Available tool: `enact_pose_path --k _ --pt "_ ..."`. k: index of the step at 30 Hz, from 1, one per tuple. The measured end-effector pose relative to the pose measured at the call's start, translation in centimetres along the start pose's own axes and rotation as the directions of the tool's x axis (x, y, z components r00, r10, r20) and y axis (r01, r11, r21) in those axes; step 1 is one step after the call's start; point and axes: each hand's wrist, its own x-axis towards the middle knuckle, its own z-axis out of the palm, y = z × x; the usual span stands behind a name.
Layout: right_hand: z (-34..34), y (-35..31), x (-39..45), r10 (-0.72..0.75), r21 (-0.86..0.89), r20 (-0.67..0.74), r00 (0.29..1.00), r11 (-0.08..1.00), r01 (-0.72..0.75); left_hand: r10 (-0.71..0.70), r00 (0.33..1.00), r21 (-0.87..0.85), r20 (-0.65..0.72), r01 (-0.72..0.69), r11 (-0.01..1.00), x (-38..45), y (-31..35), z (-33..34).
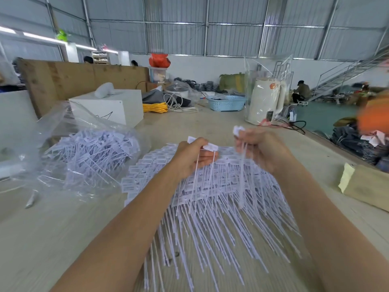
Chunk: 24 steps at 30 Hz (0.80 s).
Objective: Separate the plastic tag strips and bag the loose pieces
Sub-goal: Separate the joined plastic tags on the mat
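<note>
Hands pulling tags apart over the pile, bag's off to the left

The fanned pile of white plastic tag strips (210, 197) lies tails toward me. Left hand (192, 158) pinches a couple of tags, right hand (260, 148) grips a bunch, tails hanging down. The clear plastic bag of loose tags (88, 152) sits far left, nearer the left hand.

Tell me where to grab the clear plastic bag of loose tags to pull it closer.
Grip the clear bag at its crumpled upper film, coming from the right, the side nearest the left hand. The film stands free there; lower down the loose tags fill it.
</note>
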Motion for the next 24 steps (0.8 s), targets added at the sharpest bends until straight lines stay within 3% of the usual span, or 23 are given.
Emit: enact_pose_path --k 4,8,13,24 --pt "2.9 2.7 0.6 0.035 -0.259 -0.027 0.999 0.965 -0.041 0.018 1.0 0.048 0.02 -0.019 0.999 -0.2 -0.1 0.3" --pt "3.7 3.7 0.9 -0.038 -0.227 -0.016 0.999 0.973 0.033 0.045 0.999 0.106 0.03 -0.048 0.993 -0.1 -0.5 -0.1" --pt "4.3 3.5 0.7 -0.166 -0.314 -0.01 0.986 0.937 0.154 0.098 0.995 0.01 0.025 -0.099 0.995 0.2 -0.5 0.0" --pt "4.2 4.0 1.8 -0.194 -0.346 -0.105 0.975 0.926 0.147 0.154 0.985 -0.004 -0.08 -0.155 0.988 0.5 -1.0 -0.4"
